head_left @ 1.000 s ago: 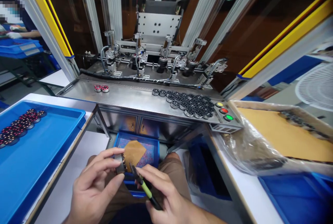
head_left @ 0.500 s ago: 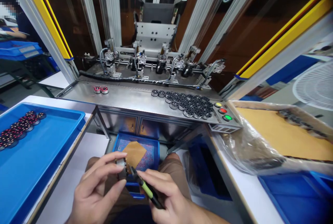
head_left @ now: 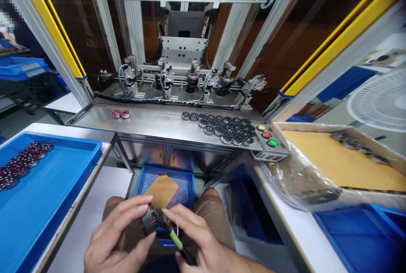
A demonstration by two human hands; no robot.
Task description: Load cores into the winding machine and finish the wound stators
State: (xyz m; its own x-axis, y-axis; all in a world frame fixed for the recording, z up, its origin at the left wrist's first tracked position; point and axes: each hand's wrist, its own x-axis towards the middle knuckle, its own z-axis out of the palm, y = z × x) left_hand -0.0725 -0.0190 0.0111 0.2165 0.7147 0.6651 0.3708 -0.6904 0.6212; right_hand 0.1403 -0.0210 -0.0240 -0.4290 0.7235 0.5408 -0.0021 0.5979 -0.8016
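Note:
My left hand [head_left: 122, 233] grips a round motor stator [head_left: 149, 219] by its rim between thumb and fingers, tilted on edge above my lap. My right hand [head_left: 201, 235] is closed around wire cutters [head_left: 175, 239] with black and green handles. The cutters' dark tip is close against the stator's right face; whether the jaws are closed I cannot tell. A thin copper-coloured wire [head_left: 177, 224] curves up beside my right fingers.
Many bare dark stators [head_left: 226, 125] and two red-wound ones [head_left: 120, 114] sit on the metal ledge. Push buttons [head_left: 267, 135] are to their right. A blue tray [head_left: 63, 171] holds wound stators. Below lies a blue bin [head_left: 193, 180] with brown card [head_left: 162, 188]; at right, a plastic-lined box [head_left: 336, 163].
The stator has turned in my left hand, showing more of its rim. The cutters' tip has moved against it, and a loose wire now shows by my right fingers. The view has tipped slightly.

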